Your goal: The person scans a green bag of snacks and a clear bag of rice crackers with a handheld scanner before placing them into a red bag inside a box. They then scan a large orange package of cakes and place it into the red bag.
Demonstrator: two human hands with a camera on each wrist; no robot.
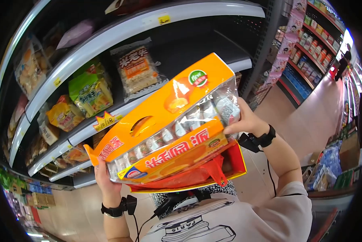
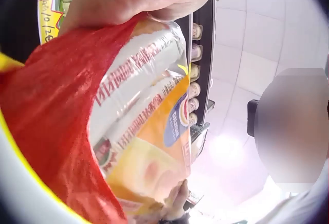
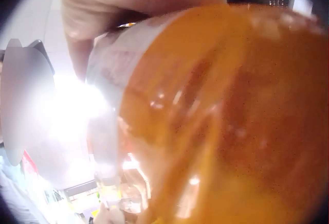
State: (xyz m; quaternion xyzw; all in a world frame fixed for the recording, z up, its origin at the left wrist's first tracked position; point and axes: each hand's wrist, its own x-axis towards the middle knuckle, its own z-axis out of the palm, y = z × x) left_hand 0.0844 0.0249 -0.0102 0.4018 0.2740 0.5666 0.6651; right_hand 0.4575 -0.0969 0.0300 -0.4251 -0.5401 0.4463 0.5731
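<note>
An orange carton of individually wrapped snack pies [image 1: 168, 111] is held up at a tilt in front of the shelves. It has a carry slot in its top panel and a clear plastic side showing the silver packets. My left hand [image 1: 107, 179] grips its lower left end. On the right end, my right hand [image 1: 249, 121] holds on, thumb over the front and fingers hidden behind. Close beneath is a red box with a yellow edge [image 1: 240, 161], with a red bag [image 1: 207, 171] in it. In the left wrist view, the red bag [image 2: 56, 90] overlaps the pie carton [image 2: 149, 111].
On the shelf in front lie a clear bag of puffed rice snacks [image 1: 137, 72], a green snack bag [image 1: 91, 90] and an orange-yellow bag [image 1: 65, 113]. A dark shelf post [image 1: 265, 44] stands to the right, beside an aisle floor [image 1: 282, 109]. Stacked goods [image 1: 330, 161] are at lower right.
</note>
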